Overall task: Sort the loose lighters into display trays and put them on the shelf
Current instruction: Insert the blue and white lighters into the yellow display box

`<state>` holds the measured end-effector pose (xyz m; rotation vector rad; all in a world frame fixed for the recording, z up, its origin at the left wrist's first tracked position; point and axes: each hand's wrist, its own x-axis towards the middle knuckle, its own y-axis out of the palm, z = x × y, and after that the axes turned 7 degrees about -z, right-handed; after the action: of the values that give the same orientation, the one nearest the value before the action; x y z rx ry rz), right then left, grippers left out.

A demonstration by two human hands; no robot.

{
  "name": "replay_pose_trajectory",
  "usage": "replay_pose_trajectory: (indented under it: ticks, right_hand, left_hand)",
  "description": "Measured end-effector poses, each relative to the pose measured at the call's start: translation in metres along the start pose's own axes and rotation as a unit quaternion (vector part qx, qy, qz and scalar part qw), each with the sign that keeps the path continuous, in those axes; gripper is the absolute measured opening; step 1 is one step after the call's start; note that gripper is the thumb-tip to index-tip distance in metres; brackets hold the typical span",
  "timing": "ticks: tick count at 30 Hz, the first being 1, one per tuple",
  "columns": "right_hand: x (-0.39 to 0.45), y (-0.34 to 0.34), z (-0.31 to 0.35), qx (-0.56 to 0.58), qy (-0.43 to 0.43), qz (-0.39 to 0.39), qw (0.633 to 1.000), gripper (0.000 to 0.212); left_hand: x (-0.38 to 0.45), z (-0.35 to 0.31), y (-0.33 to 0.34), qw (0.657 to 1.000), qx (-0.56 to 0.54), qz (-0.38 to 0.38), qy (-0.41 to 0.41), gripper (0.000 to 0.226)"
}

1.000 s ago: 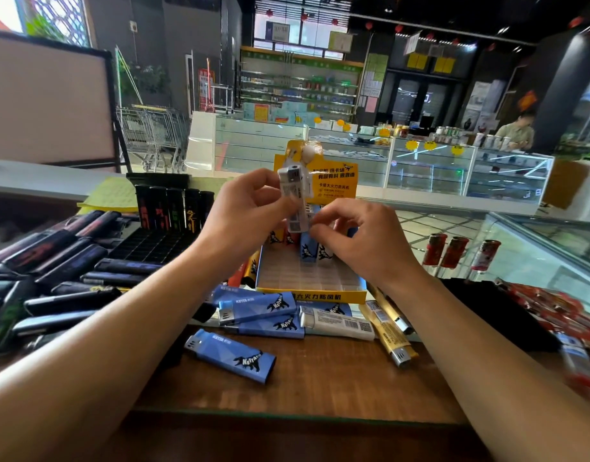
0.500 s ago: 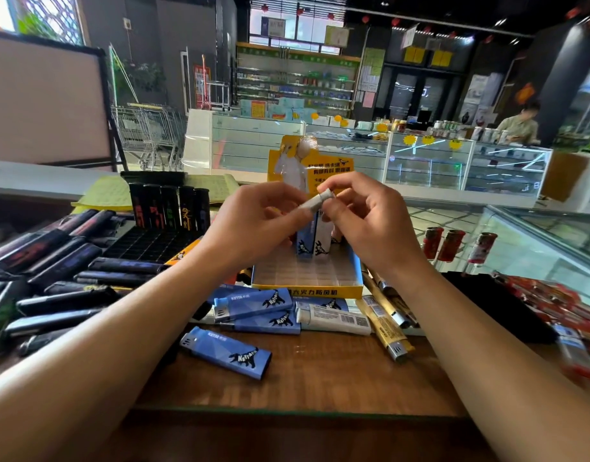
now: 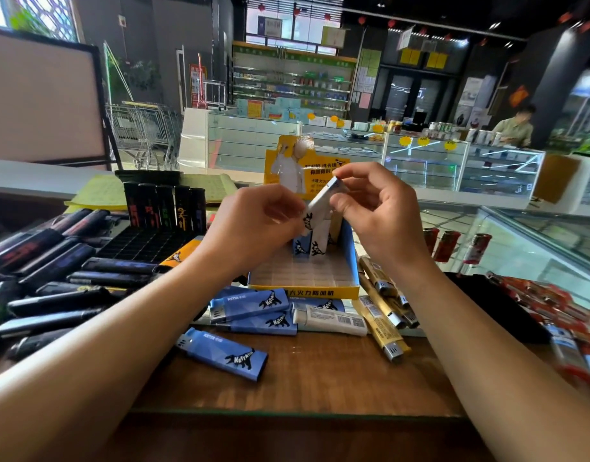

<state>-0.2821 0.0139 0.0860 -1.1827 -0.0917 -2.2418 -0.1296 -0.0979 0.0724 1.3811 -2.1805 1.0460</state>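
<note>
Lighter, tilted, is pinched between left hand and right hand above the tray, whose front rows lie bare.

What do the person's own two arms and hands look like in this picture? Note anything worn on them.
Both forearms are bare along their whole visible length: no sleeve shows. The left hand and the right hand wear no gloves. No watch, bracelet or ring is visible on the wrists or fingers. No markings show on either arm.
</note>
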Motion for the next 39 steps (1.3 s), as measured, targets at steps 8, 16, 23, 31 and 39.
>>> replay_pose_trajectory:
  ticks: [8,16,23,31,39]
  right_hand:
    - [0.002,-0.006,-0.006,-0.132,-0.021,0.084,0.988,0.023]
    - [-0.001,0.003,-0.022,-0.229,-0.117,0.087,0.962,0.026]
    - [-0.001,0.004,-0.028,-0.245,-0.133,0.06,0.959,0.025]
    - [-0.002,0.006,-0.03,-0.321,-0.13,0.081,0.935,0.025]
    - [-0.012,-0.002,0.002,-0.355,-0.125,0.118,0.919,0.04]
  left_hand:
    - [-0.006,-0.013,-0.008,0.991,0.113,-0.044,0.049,0.039]
    - [-0.007,-0.011,-0.007,0.968,0.214,0.026,0.124,0.068]
    - [-0.009,-0.009,-0.006,0.962,0.231,0.036,0.143,0.073]
    - [-0.008,-0.003,-0.003,0.946,0.267,0.04,0.179,0.074]
    - [-0.008,-0.012,-0.008,0.947,0.275,0.019,0.166,0.071]
